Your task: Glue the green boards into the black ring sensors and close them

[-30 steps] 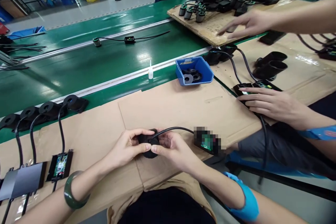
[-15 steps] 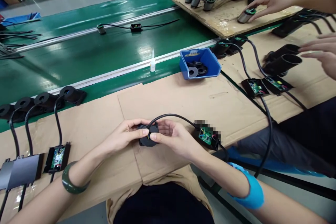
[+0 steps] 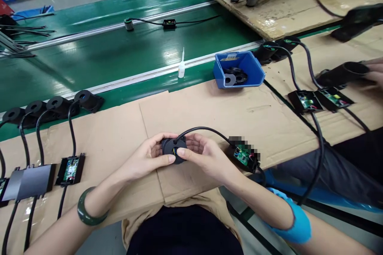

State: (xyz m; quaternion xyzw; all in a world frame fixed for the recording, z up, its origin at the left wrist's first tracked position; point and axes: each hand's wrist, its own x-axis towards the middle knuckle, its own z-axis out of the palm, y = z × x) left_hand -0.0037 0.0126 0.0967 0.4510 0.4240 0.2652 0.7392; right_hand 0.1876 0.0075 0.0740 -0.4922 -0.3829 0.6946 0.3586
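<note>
Both my hands meet over the cardboard-covered bench [image 3: 209, 115] around a round black sensor housing [image 3: 171, 148]. My left hand [image 3: 151, 157] cups its left side, thumb pressed on its front. My right hand [image 3: 203, 157] grips the right side, thumb on the face where coloured wire ends show. A black cable [image 3: 203, 129] arcs from the housing to a small open box with a green circuit board [image 3: 245, 157] lying just right of my right hand.
Several black ring sensors [image 3: 60, 105] with cables and circuit boxes [image 3: 70, 169] lie at the left. A blue bin [image 3: 239, 69] of black rings and a white glue bottle [image 3: 181, 65] stand by the green conveyor [image 3: 104, 55]. A co-worker's hand [image 3: 375, 71] holds a black tube [image 3: 341, 73] at right.
My hands have turned the housing slightly, keeping hold of it. The co-worker's hand over the far cardboard has withdrawn, and another of their hands now rests on the black tube. The view has shifted.
</note>
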